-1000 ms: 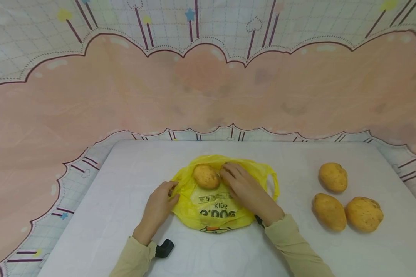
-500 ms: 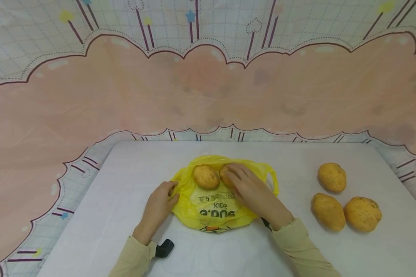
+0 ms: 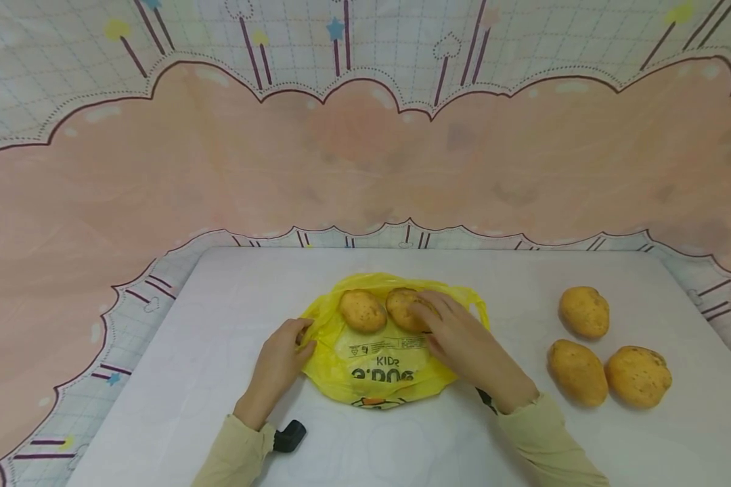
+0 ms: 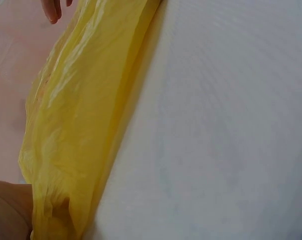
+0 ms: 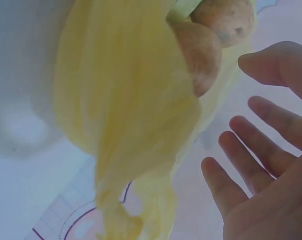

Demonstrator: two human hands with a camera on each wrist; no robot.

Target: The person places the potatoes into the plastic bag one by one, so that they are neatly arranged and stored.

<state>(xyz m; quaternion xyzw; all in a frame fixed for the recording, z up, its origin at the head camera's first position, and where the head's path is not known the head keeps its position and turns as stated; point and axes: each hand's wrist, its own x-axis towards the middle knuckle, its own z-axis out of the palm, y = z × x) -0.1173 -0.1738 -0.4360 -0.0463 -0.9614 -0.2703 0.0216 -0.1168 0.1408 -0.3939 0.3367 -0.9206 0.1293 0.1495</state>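
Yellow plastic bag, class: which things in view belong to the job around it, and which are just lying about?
Belongs to the job: yellow plastic bag, held by left hand; two oval yellow-brown potatoes inside; probably the three loose potatoes.

Just there: white tabletop; pink backdrop cloth with scalloped print.

Thin, glossy, crinkled plastic bag point(image 3: 371, 362), matt, pitted potatoes point(image 3: 639, 377), smooth table point(image 3: 396, 453), creased cloth sleeves point(image 3: 234, 452)

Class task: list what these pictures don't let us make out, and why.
Head view: right side of one potato in the yellow plastic bag, hidden by the right hand.
Head view: the bag's small print, too small to read.
Left wrist view: most of the left hand, beyond the picture's edge or behind the bag.
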